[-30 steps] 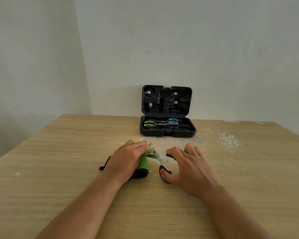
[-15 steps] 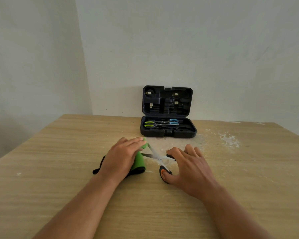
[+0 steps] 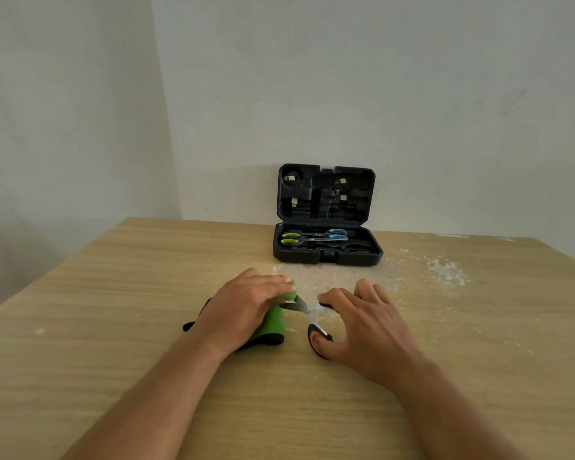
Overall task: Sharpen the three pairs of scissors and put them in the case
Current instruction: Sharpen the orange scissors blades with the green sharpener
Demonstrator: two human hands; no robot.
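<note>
- Wooden table [image 3: 113,327] carries everything; both forearms reach in from the near edge.
- Right hand [image 3: 362,327] grips the orange-and-black scissors [image 3: 307,313], thumb through the near handle loop, fingers curled at the far one; the blades are spread.
- Left hand [image 3: 243,307] lies over a green-and-black sharpener [image 3: 273,323], fingers fairly straight, pressing it to the table; the blades meet its right side.
- White specks [image 3: 445,270] are scattered across the wood beyond the hands.
- Against the wall, the open black case [image 3: 327,257] holds green-handled scissors [image 3: 291,239] and blue-handled scissors [image 3: 337,234].
</note>
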